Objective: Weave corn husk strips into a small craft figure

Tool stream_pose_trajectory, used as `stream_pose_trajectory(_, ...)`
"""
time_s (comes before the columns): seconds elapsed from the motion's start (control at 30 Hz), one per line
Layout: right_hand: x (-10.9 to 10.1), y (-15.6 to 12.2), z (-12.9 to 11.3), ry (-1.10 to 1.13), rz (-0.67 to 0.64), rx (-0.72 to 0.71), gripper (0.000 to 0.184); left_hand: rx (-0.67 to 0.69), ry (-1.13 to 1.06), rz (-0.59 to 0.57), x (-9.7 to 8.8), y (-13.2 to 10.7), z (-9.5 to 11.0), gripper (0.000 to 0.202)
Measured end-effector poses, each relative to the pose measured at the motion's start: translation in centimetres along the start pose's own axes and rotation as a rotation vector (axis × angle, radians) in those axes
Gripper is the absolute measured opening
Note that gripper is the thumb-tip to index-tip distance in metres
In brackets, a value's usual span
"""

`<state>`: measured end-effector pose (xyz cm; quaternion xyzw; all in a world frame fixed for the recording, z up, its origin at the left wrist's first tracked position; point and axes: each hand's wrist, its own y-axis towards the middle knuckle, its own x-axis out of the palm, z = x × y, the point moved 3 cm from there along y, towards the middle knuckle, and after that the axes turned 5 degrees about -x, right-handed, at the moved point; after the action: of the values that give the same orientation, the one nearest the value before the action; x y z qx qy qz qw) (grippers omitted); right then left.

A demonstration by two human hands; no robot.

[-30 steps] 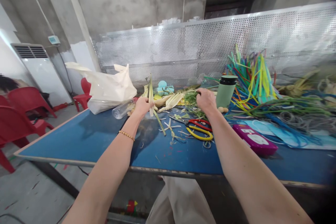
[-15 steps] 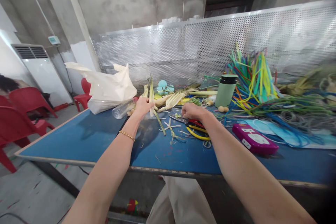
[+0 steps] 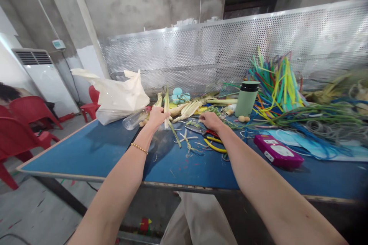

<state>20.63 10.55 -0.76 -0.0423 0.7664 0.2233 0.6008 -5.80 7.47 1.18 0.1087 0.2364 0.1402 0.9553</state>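
- The left hand (image 3: 156, 117) has a pale husk (image 3: 166, 104) pinched between thumb and fingers, the other fingers folded in behind.
- That husk stands nearly upright above the desk (image 3: 115, 153), its long axis running up and down, narrow tip on top and a short end poking out below the grip.
- The right hand (image 3: 211, 121) sits low over the desk on the husk's other side, well apart from it; the left hand is plainly the nearer, being the one that grips it.
- Its fingers are curled with the tips close together, just beside some green scraps (image 3: 196, 124); from where I stand I can't tell whether anything is between them.
- A husk pile (image 3: 189, 110) lies behind the space between the hands.
- A yellow handle (image 3: 213, 146) lies near the right wrist, on the person's side of it.
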Motion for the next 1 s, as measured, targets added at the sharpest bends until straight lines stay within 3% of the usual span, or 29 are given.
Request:
stream_pose_trajectory(0.17, -1.2, -0.3, 0.0, 0.078, 0.080, 0.037, 0.024, 0.100, 0.208, 0.033, -0.5, -0.7, 0.7, 0.024)
stream_pose_trajectory(0.33, -2.7, -0.7, -1.5, 0.745, 0.191, 0.044, 0.025, 0.075, 0.420, 0.057, -0.7, -0.7, 0.5, 0.030)
stream_pose_trajectory(0.4, -3.1, -0.8, -2.5, 0.895, 0.189, 0.020, 0.024, 0.073, 0.486, 0.044, -0.6, -0.6, 0.3, 0.026)
stream_pose_trajectory(0.53, -3.6, -1.0, -3.6, 0.878, 0.195, 0.001, 0.023, 0.063, 0.568, 0.042, -0.6, -0.5, -0.2, 0.015)
stream_pose_trajectory(0.63, -4.1, -1.3, -4.2, 0.777, 0.209, -0.038, 0.021, 0.062, 0.590, 0.113, -0.8, -0.5, 0.0, 0.001)
stream_pose_trajectory(0.73, -4.6, -1.6, -5.7, 0.696, 0.214, -0.148, 0.022, 0.209, 0.413, 0.230, -0.8, -1.3, 1.6, 0.015)
stream_pose_trajectory(0.8, -4.8, -1.8, -7.0, 0.653, 0.229, -0.226, 0.023, 0.277, 0.136, 0.100, -0.1, -2.0, 2.8, 0.024)
stream_pose_trajectory(0.9, -4.8, -1.9, -8.6, 0.628, 0.225, -0.294, 0.022, 0.192, -0.270, -0.288, 1.4, -3.2, 4.0, 0.039)
stream_pose_trajectory(1.0, -4.7, -2.1, -9.1, 0.691, 0.200, -0.281, 0.022, 0.128, -0.449, -0.419, 1.9, -3.8, 4.3, 0.033)
